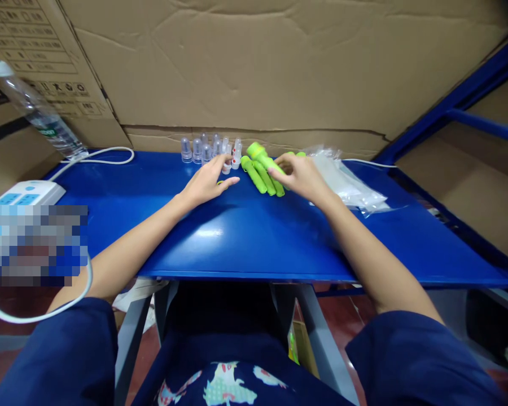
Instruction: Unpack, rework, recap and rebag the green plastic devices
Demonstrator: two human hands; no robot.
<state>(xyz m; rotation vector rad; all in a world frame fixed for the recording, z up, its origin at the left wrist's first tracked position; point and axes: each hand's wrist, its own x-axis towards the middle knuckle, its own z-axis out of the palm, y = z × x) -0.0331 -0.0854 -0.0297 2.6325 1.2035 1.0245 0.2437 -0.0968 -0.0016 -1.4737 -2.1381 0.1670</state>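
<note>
My right hand (300, 176) is closed around the narrow end of a bright green flashlight-shaped piece (258, 152), its wide head pointing up and left. Beneath it, several more green pieces (256, 176) lie side by side on the blue table. My left hand (209, 181) is apart from them, thumb and fingers spread, its fingertips close to a small clear capsule with a white base and red dots (236, 155). Several clear plastic domed caps (197, 150) stand upright in a cluster behind the left hand. A bit of yellow (220, 183) shows beside the left thumb.
Clear plastic bags (349, 183) lie right of my right hand. A white power strip (25, 197) with a looping cable and a water bottle (46, 121) are at the left. Cardboard (237, 67) backs the blue table (237, 248); a blue metal frame (440, 118) stands at right.
</note>
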